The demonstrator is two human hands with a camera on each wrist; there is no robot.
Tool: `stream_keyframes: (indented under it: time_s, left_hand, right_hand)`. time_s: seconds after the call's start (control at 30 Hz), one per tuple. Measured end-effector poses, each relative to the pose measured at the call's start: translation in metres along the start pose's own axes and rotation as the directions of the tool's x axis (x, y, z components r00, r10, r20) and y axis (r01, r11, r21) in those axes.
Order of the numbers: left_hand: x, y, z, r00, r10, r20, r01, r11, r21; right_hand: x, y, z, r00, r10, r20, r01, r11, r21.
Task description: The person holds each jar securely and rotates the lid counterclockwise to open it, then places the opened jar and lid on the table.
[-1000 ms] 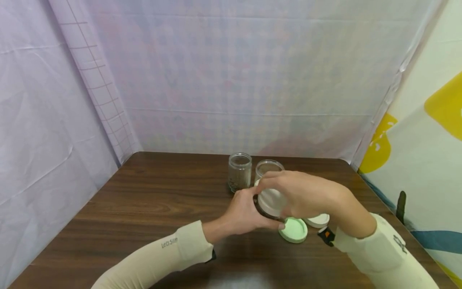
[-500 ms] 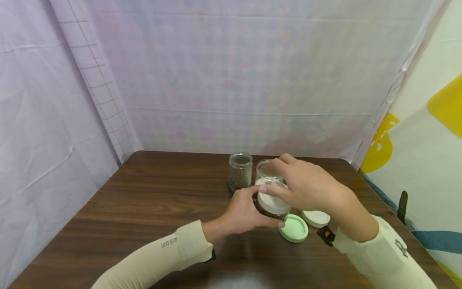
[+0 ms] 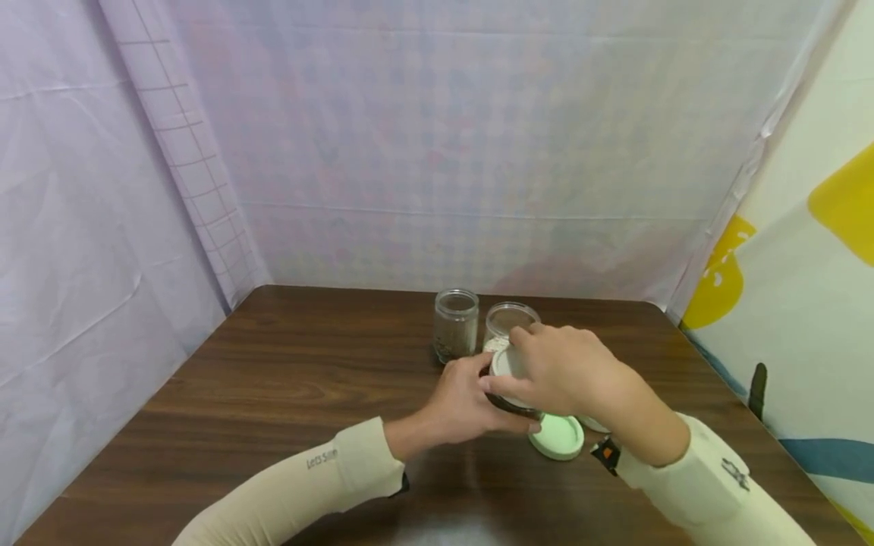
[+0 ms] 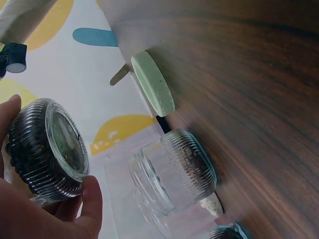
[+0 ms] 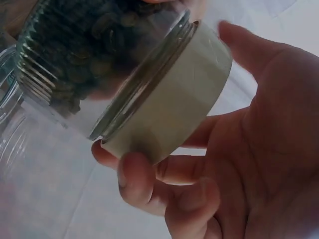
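Note:
My left hand (image 3: 464,402) grips a ribbed glass jar (image 4: 47,149) around its body. The jar is tilted above the table and holds dark bean-like pieces, seen through the glass in the right wrist view. A white lid (image 5: 174,94) sits over its mouth. My right hand (image 3: 570,371) holds this lid by its rim, with bent fingers (image 5: 137,179) against the edge and the thumb on the opposite side. In the head view, the right hand hides part of the lid.
Two open glass jars stand behind the hands: one with dark bits at the bottom (image 3: 455,326), another with pale contents (image 3: 510,315). A light green lid (image 3: 558,440) lies on the brown table (image 3: 307,379). Another white lid (image 3: 594,425) is mostly hidden behind the right wrist.
Half a second ago my right hand's fingers were spread and lifted off the far side of the white lid; now they curl around it again. The left hand and jar have hardly moved.

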State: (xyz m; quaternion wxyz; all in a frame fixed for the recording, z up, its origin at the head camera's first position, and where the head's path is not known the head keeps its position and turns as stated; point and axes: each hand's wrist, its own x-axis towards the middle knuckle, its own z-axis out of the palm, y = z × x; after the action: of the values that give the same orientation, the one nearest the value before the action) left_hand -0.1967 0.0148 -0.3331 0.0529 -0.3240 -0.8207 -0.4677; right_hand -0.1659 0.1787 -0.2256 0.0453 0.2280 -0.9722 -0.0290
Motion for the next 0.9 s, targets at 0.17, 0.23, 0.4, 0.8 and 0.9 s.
stream_keyframes:
  time_s: [0.17, 0.23, 0.4, 0.8, 0.9]
  left_hand:
    - [0.001, 0.0, -0.002, 1.0, -0.016, -0.007, 0.016, 1.0, 0.02]
    - [0.001, 0.0, -0.003, 1.0, -0.025, -0.007, 0.025, 0.999, 0.02]
    - [0.0, 0.0, -0.002, 0.998, -0.058, 0.0, 0.058, 0.998, 0.026]
    - [0.0, -0.001, 0.0, 0.999, -0.032, 0.005, 0.032, 0.999, 0.04]
    - [0.0, -0.001, 0.0, 0.999, -0.044, 0.013, 0.043, 0.999, 0.031]
  right_hand:
    - [0.0, 0.003, -0.003, 0.997, -0.065, 0.029, 0.064, 0.998, 0.023]
    - [-0.001, 0.005, -0.006, 0.993, -0.107, 0.048, 0.105, 0.993, 0.046]
    - [-0.005, 0.01, -0.013, 0.963, -0.261, 0.07, 0.252, 0.96, 0.12]
    - [-0.008, 0.013, -0.017, 0.917, -0.394, 0.054, 0.386, 0.915, 0.122]
    - [-0.009, 0.013, -0.017, 0.92, -0.388, 0.059, 0.377, 0.916, 0.136]
